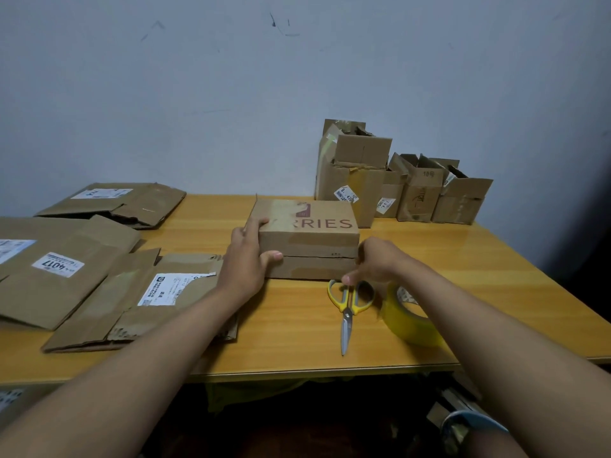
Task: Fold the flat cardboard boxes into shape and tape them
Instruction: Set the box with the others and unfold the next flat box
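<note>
Flat boxes [66,272]: left of both hands, lying on the desk [297,325].
Left hand [246,259]: gripping folded box's left end, thumb on front, fingers on top.
Folded box [307,239]: between the hands, closed.
Right hand [373,262]: fingers curled at box's right front corner; grip unclear.
Scissors [348,305]: just below right hand.
Tape roll [406,315]: under right forearm.
Formed boxes [396,183]: beyond right hand.

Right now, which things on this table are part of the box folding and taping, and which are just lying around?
In use:
- folded box, gripped by the left hand, right hand at its corner
- tape roll
- scissors
- flat cardboard boxes, waiting

Lying about:
- opened boxes by the wall
- clutter under the table
</note>
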